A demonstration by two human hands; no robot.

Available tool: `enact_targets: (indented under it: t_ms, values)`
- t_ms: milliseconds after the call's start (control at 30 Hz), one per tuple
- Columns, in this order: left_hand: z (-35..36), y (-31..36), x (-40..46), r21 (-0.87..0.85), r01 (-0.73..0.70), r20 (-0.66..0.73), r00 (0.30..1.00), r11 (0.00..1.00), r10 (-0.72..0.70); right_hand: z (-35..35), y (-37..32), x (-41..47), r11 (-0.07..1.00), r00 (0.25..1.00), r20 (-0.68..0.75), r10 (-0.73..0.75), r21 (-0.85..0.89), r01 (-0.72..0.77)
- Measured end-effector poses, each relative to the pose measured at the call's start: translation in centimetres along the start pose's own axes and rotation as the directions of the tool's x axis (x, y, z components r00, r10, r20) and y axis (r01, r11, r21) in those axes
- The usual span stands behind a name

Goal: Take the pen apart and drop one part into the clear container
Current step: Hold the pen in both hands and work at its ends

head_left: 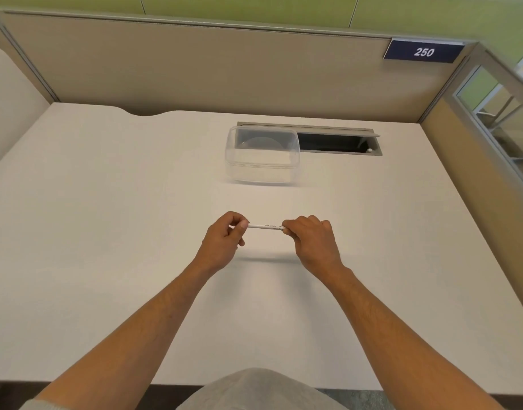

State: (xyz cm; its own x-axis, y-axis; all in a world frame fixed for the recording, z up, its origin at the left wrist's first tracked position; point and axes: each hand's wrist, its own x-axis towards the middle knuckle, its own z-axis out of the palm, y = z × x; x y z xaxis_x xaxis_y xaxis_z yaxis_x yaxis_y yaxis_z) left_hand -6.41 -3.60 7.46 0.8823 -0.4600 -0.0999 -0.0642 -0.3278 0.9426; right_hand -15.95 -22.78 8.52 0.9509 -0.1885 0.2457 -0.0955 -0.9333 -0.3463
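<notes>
A slim white pen (265, 226) with small dark print lies level a little above the white desk (106, 232), held at both ends. My left hand (224, 241) pinches its left end between thumb and fingers. My right hand (312, 241) is closed around its right end, hiding that tip. The pen is in one piece as far as I can see. The clear container (261, 155), a lidless rectangular plastic tub with nothing in it, stands on the desk well beyond my hands, slightly left of the pen's far side.
An open cable hatch (340, 142) is cut into the desk just right of the tub. Beige partition walls (195, 72) close the back and sides; a blue "250" sign (423, 51) hangs at the back right. My grey-clad lap (260, 392) meets the near desk edge.
</notes>
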Motion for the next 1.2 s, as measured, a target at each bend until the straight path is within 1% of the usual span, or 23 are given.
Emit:
enact_targets:
  t_ms: [133, 200, 367, 433, 567, 767, 900, 1033, 1200]
  values:
    - [0.1, 0.2, 0.05, 0.11, -0.039, -0.05, 0.998, 0.993, 0.044, -0.02, -0.23, 0.15, 1.0, 1.0, 0.002, -0.004, 0.011, 0.004]
    - [0.11, 0.37, 0.11, 0.143, -0.034, -0.067, 0.997, 0.989, 0.044, 0.03, -0.39, 0.27, 1.0, 1.0, 0.001, -0.008, 0.008, 0.008]
    - [-0.13, 0.43, 0.3, 0.094, 0.045, -0.043, 0.998, 0.995, -0.041, 0.06, -0.34, 0.37, 1.0, 1.0, -0.005, -0.012, 0.001, 0.012]
    - [-0.18, 0.44, 0.34, 0.048, 0.055, -0.036, 0.998, 0.997, -0.054, 0.07, -0.32, 0.42, 1.0, 1.0, -0.007, -0.008, -0.001, 0.008]
    - [-0.25, 0.27, 0.4, 0.008, 0.02, -0.026, 0.999, 1.0, -0.019, 0.02, -0.23, 0.61, 1.0, 1.0, -0.006, -0.008, -0.005, 0.008]
    - [-0.48, 0.13, 0.65, 0.084, -0.02, 0.001, 1.0, 0.996, 0.02, 0.03, -0.33, 0.67, 1.0, 1.0, 0.0, -0.015, -0.015, 0.015]
    - [-0.48, -0.03, 0.83, 0.096, 0.0, -0.031, 1.0, 0.995, 0.003, 0.11, -0.73, 0.89, 1.0, 1.0, -0.008, -0.022, -0.015, 0.022]
    - [-0.68, -0.19, 0.99, 0.057, 0.04, -0.019, 0.999, 0.998, -0.039, 0.26, -0.73, 0.84, 1.0, 1.0, 0.0, -0.019, -0.011, 0.019]
    - [-0.81, -0.36, 0.97, 0.031, 0.011, -0.008, 1.0, 0.999, -0.011, 0.43, -0.51, 0.86, 1.0, 1.0, 0.01, 0.002, -0.007, -0.002]
